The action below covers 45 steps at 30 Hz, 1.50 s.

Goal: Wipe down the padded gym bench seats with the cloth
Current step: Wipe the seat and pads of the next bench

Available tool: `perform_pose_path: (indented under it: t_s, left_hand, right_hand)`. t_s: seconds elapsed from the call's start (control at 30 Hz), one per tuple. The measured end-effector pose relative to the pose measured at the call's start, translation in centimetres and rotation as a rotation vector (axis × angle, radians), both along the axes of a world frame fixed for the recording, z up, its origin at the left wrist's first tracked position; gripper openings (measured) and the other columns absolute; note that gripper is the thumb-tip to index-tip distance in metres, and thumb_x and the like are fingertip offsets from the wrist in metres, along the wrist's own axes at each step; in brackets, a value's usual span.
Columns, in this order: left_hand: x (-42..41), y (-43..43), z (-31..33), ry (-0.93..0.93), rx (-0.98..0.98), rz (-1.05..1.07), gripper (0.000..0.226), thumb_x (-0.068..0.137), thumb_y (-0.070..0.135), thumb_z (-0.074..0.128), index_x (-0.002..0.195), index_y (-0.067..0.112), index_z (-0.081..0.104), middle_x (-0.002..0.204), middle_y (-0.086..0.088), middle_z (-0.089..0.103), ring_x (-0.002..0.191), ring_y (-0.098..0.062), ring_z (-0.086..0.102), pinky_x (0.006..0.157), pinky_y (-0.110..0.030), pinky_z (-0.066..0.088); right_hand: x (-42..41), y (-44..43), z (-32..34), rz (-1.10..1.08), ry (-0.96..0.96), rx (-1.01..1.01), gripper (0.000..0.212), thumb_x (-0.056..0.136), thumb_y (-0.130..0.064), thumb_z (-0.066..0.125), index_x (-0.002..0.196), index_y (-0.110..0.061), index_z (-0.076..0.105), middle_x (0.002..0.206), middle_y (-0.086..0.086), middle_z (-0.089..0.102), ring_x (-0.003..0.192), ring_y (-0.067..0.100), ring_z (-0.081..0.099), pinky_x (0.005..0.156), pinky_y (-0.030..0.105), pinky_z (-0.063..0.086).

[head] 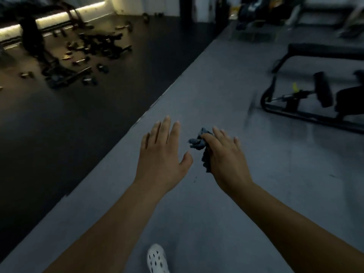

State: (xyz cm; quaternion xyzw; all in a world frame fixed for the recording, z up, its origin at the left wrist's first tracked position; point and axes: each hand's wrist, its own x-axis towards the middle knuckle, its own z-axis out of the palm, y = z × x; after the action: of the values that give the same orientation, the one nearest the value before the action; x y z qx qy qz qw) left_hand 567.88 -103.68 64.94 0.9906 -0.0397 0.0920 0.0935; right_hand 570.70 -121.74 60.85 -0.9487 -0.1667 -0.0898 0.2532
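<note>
Both my arms reach forward over the grey floor. My right hand (pixel 226 156) holds a crumpled blue-grey cloth (pixel 201 143), pinched under the thumb and index finger, while the other fingers lie straight. My left hand (pixel 162 152) hovers beside it with fingers spread and holds nothing. A black padded gym bench (pixel 325 51) stands far ahead at the upper right, well away from both hands. Below it sits a dark machine (pixel 319 95) with a padded roller and a black frame.
Several dumbbells and a rack (pixel 82 54) lie scattered on the black mat at the upper left. A lit strip runs along the far wall. More dark equipment (pixel 262 10) stands at the back. My white perforated shoe (pixel 157 259) shows at the bottom edge.
</note>
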Motion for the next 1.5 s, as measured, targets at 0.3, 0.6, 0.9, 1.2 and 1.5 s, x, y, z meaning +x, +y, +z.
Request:
perform_pose_path:
  t_s: [0.3, 0.6, 0.9, 1.2, 1.5]
  left_hand:
    - [24.3, -4.7, 0.7, 0.027, -0.042, -0.411, 0.080, 0.096, 0.052, 0.041, 0.159, 0.024, -0.001, 0.167, 0.001, -0.010, 0.153, -0.021, -0.004, 0.122, -0.041, 0.003]
    - [44.6, -15.2, 1.2, 0.021, -0.037, -0.705, 0.078, 0.097, 0.054, 0.037, 0.159, 0.026, -0.002, 0.167, 0.002, -0.012, 0.153, -0.019, -0.006, 0.122, -0.042, 0.003]
    - [66.2, -29.2, 2.0, 0.031, -0.028, -0.826, 0.078, 0.098, 0.055, 0.038, 0.159, 0.026, -0.002, 0.166, 0.002, -0.012, 0.153, -0.019, -0.007, 0.123, -0.041, 0.002]
    - [89.5, -43.5, 0.6, 0.009, -0.051, -1.022, 0.078, 0.097, 0.057, 0.038, 0.158, 0.026, 0.001, 0.167, 0.002, -0.009, 0.153, -0.018, -0.006, 0.122, -0.040, 0.002]
    - [113.0, -57.9, 1.0, 0.009, 0.007, -1.233, 0.080, 0.096, 0.055, 0.043, 0.159, 0.021, 0.008, 0.167, -0.003, 0.000, 0.153, -0.022, 0.003, 0.123, -0.043, 0.009]
  right_hand:
    - [16.0, -4.9, 1.2, -0.463, -0.086, -0.030, 0.045, 0.100, -0.010, 0.052, 0.143, -0.024, 0.046, 0.158, 0.011, 0.036, 0.149, 0.033, 0.027, 0.121, 0.057, 0.015]
    - [31.7, -13.1, 0.8, -0.733, -0.120, -0.050, 0.043, 0.102, -0.011, 0.048, 0.141, -0.030, 0.042, 0.161, 0.010, 0.032, 0.152, 0.030, 0.021, 0.122, 0.055, 0.012]
    - [51.7, -25.9, 1.5, -0.861, -0.126, -0.068, 0.050, 0.100, -0.009, 0.053, 0.144, -0.030, 0.041, 0.161, 0.010, 0.032, 0.152, 0.029, 0.022, 0.122, 0.055, 0.012]
    - [72.1, -38.4, 0.1, -1.038, -0.130, -0.063, 0.046, 0.101, -0.011, 0.051, 0.141, -0.032, 0.041, 0.159, 0.011, 0.035, 0.150, 0.030, 0.026, 0.122, 0.056, 0.014]
    - [93.5, -48.8, 0.3, -1.204, -0.108, -0.081, 0.043, 0.103, -0.013, 0.049, 0.143, -0.028, 0.044, 0.160, 0.012, 0.034, 0.150, 0.031, 0.025, 0.122, 0.055, 0.015]
